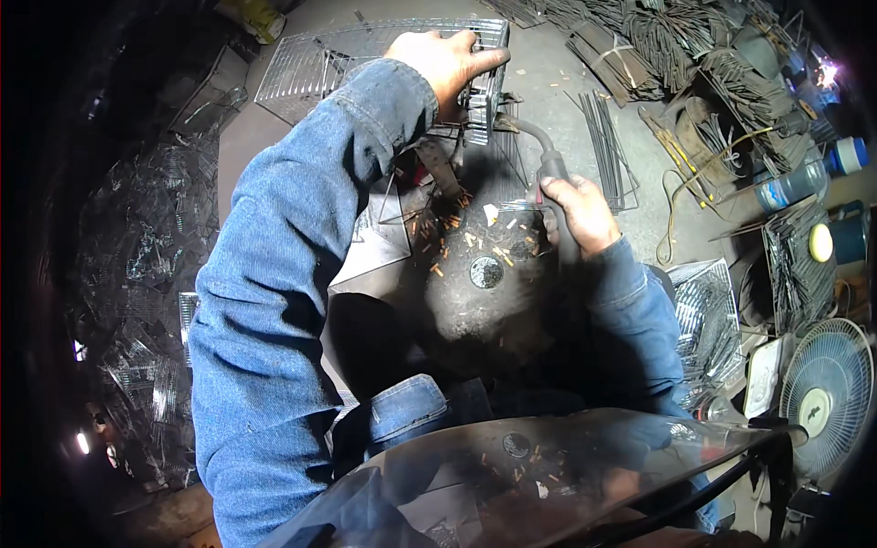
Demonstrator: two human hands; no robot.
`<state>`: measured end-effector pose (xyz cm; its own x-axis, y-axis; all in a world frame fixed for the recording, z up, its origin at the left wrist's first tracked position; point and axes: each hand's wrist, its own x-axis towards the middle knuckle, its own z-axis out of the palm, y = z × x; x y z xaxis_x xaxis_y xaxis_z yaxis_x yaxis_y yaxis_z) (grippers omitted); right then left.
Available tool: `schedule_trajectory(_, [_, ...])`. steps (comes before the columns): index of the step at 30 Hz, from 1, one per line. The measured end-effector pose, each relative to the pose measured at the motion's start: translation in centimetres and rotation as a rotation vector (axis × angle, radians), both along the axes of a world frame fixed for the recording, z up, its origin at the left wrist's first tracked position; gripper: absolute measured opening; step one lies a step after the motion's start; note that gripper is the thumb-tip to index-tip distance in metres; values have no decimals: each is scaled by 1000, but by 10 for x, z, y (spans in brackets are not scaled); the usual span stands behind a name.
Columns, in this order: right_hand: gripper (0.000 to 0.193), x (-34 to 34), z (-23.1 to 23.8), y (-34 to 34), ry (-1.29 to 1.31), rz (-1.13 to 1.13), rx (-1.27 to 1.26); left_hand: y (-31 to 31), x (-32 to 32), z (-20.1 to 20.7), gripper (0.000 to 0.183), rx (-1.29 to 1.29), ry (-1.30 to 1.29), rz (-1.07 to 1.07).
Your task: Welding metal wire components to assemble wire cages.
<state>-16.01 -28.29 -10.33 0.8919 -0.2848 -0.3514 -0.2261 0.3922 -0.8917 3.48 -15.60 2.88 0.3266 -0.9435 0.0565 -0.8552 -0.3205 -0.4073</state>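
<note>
At the far side, my left hand (443,66) is closed over the right end of a wire basket (306,68) made of thin, shiny metal rods. In my right hand (586,215) is a welding torch (554,167), with the thumb along its handle beside a red trigger. The torch's bent neck points left, and its tip lies close to the basket's lower right corner, under my left hand. I cannot make out whether tip and basket touch. Blue denim sleeves cover both my arms.
Cigarette butts (501,254) litter the floor between my arms. Bundled metal rods (667,46) lie at the far right, with a plastic bottle (793,189) and a fan (813,411) nearer. Wire pieces (137,247) heap at left. A dark visor (548,466) crosses the bottom. A bright spark (827,73) glows far right.
</note>
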Motion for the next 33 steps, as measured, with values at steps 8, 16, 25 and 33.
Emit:
schedule_trajectory(8, [26,14,-9,-16,-25,11,282,-2,-3,5,86,86,-20,83])
schedule_trajectory(16, [33,-2,-12,-9,-180,88,310,-5,1,5,84,122,11,77])
schedule_trajectory(25, [30,6,-5,-10,-140,77,180,-9,2,5,74,94,10,38])
schedule_trajectory(33, [24,8,7,-2,-89,49,92,-8,3,4,79,99,4,49])
